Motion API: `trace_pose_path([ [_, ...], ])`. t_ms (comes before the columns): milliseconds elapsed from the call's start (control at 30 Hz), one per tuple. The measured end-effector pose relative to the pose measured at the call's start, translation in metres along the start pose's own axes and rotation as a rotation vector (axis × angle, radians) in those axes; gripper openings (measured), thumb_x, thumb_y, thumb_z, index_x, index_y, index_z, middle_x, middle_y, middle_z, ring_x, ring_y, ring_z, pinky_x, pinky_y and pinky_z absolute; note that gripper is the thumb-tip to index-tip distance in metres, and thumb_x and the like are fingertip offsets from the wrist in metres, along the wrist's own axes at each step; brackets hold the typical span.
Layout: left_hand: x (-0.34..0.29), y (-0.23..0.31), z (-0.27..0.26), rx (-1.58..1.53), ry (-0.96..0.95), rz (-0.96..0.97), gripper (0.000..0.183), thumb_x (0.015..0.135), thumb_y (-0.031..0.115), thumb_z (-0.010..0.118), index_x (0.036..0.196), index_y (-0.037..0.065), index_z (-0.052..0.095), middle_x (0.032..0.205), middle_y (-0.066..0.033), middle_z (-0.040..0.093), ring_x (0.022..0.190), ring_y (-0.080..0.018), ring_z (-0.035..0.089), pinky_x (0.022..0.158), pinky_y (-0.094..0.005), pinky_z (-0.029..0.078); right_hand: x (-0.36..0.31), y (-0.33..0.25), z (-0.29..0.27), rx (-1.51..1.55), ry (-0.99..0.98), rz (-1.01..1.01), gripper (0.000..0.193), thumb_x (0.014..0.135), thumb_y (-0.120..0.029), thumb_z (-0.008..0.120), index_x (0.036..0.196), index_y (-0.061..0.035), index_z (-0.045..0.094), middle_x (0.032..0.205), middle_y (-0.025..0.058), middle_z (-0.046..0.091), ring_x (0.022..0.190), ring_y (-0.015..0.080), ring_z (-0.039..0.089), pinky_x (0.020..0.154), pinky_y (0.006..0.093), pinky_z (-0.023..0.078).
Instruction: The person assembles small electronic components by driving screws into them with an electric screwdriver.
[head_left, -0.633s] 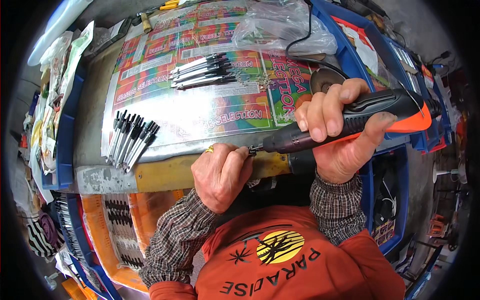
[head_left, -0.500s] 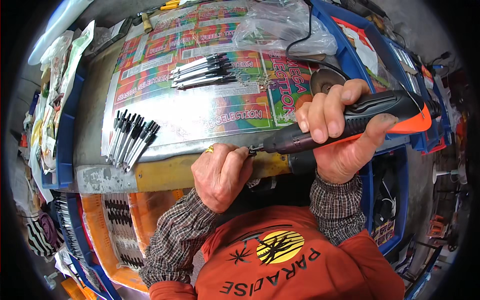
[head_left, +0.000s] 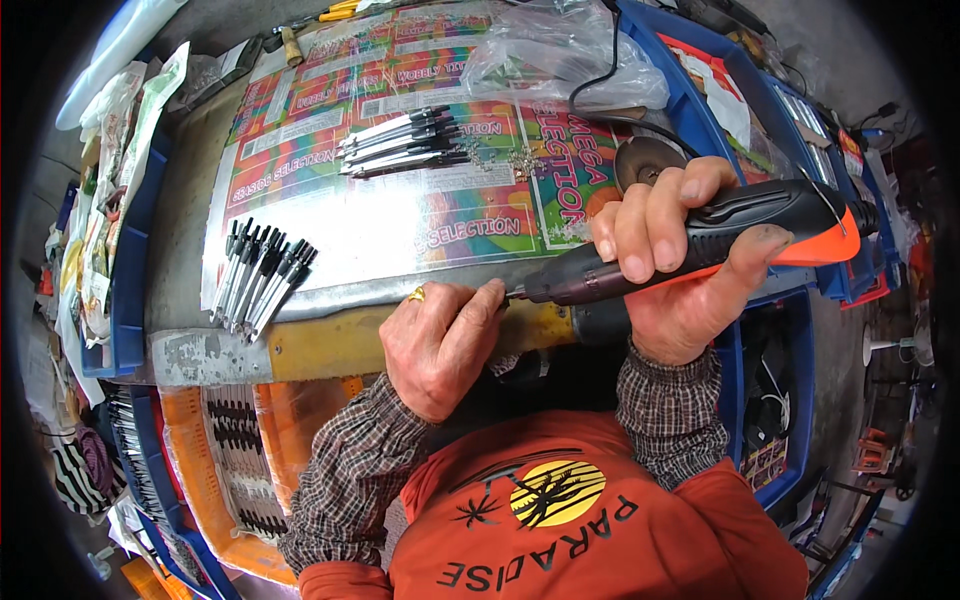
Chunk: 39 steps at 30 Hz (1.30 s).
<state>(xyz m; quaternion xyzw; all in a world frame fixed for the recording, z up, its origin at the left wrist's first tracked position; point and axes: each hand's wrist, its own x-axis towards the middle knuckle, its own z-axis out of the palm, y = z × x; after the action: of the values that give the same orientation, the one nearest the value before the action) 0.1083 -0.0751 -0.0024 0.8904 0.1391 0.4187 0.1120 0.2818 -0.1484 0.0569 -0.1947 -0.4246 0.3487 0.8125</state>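
My right hand (head_left: 672, 255) is wrapped round a black-and-orange electric screwdriver (head_left: 770, 215), which lies nearly level with its nose toward the left. My left hand (head_left: 440, 345), with a ring on one finger, is closed at the screwdriver's tip, over the table's front edge. A small dark piece shows between those fingertips, but the fingers hide most of it. To the left, a fanned bunch of slim black-and-silver pen-like pieces (head_left: 262, 280) lies at the edge of the sheet. Farther back is a second pile of similar pieces (head_left: 400, 142), beside a scatter of tiny metal parts (head_left: 524, 165).
A colourful printed sheet (head_left: 480, 232) covers the tabletop. Behind are a clear plastic bag (head_left: 560, 60) and the screwdriver's black cable (head_left: 590, 85). A round dark dish (head_left: 640, 162) sits near the right hand. Blue bins (head_left: 690, 100) flank the table; an orange crate (head_left: 285, 425) stands below it.
My left fingertips have shifted slightly left and up, and now cover more of the small piece at the screwdriver's tip. My right hand keeps its grip almost unmoved.
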Motion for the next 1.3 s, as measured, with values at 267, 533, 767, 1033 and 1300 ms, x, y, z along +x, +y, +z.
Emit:
trace_pose_path([
  [267, 0.0, 0.0, -0.001, -0.02, -0.008, -0.013, 0.031, 0.061, -0.003, 0.068, 0.091, 0.003, 0.063, 0.071, -0.0062, 0.055, 0.058, -0.0189, 0.056, 0.049, -0.0289, 0.044, 0.0, -0.004, 0.0, -0.016, 0.001, -0.007, 0.053, 0.08, -0.057, 0.053, 0.095, -0.0073, 0.045, 0.062, 0.0011, 0.048, 0.055, 0.0141, 0.05, 0.06, 0.0333, 0.042],
  [533, -0.002, -0.003, -0.001, -0.009, -0.016, 0.04, 0.031, 0.063, -0.003, 0.068, 0.092, 0.006, 0.064, 0.071, -0.0051, 0.055, 0.057, -0.018, 0.055, 0.048, -0.0286, 0.044, -0.002, -0.006, 0.001, -0.046, -0.012, -0.022, 0.052, 0.08, -0.055, 0.055, 0.095, -0.0061, 0.045, 0.062, 0.0017, 0.049, 0.055, 0.0146, 0.05, 0.061, 0.0339, 0.042],
  [767, -0.004, -0.004, 0.001, 0.014, 0.034, 0.062, 0.034, 0.06, -0.001, 0.064, 0.093, 0.008, 0.064, 0.073, -0.0031, 0.055, 0.058, -0.0162, 0.054, 0.048, -0.0281, 0.042, -0.005, -0.007, 0.004, -0.046, -0.011, -0.028, 0.052, 0.08, -0.054, 0.056, 0.096, -0.0059, 0.044, 0.062, 0.002, 0.049, 0.056, 0.0146, 0.051, 0.061, 0.0335, 0.042],
  [1033, -0.003, 0.0, -0.002, -0.007, 0.048, 0.026, 0.029, 0.063, -0.005, 0.068, 0.09, 0.004, 0.063, 0.074, -0.0073, 0.057, 0.06, -0.0192, 0.057, 0.05, -0.0287, 0.045, -0.007, -0.01, 0.007, -0.04, -0.017, -0.035, 0.052, 0.08, -0.054, 0.056, 0.096, -0.0058, 0.044, 0.062, 0.0022, 0.049, 0.056, 0.0145, 0.051, 0.061, 0.0331, 0.042],
  [1300, -0.001, 0.002, 0.001, -0.092, 0.057, -0.091, 0.026, 0.068, -0.007, 0.063, 0.093, 0.001, 0.059, 0.078, -0.0125, 0.058, 0.064, -0.0252, 0.058, 0.056, -0.0309, 0.046, -0.01, -0.013, 0.013, -0.058, -0.027, -0.039, 0.053, 0.079, -0.053, 0.058, 0.096, -0.0051, 0.043, 0.062, 0.0027, 0.049, 0.055, 0.0148, 0.051, 0.06, 0.0328, 0.042],
])
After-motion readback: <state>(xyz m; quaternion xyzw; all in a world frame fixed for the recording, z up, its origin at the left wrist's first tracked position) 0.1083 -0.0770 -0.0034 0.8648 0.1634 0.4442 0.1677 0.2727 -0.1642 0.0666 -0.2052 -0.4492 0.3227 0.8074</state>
